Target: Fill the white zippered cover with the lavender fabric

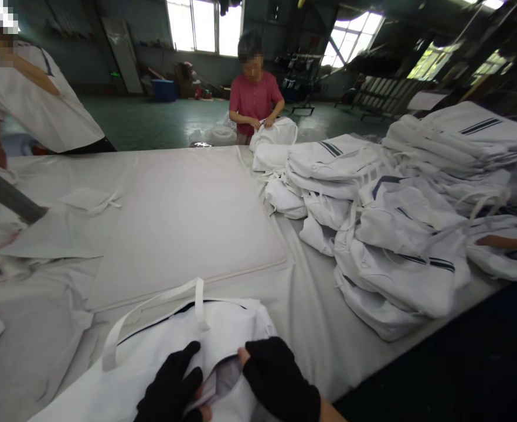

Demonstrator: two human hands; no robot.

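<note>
A white bag (166, 346) with a strap handle and dark trim lies at the table's near edge, right in front of me. Both my hands wear black gloves with bare fingertips. My right hand (280, 375) pinches the dark-trimmed edge of an opening in the bag. On the opening's other side, my left hand (173, 384) grips the bag's fabric, its fingertips partly hidden at the edge. Between the hands the opening gapes and shows pale lining (227, 375).
Large flat pale sheets (192, 211) lie mid-table. White bags with dark stripes (399, 252) are heaped on the right, where another person's arm (509, 242) reaches in. A person in red (256, 97) handles a white bag across the table. Another person (43, 99) stands left, near a grey bar (10, 190).
</note>
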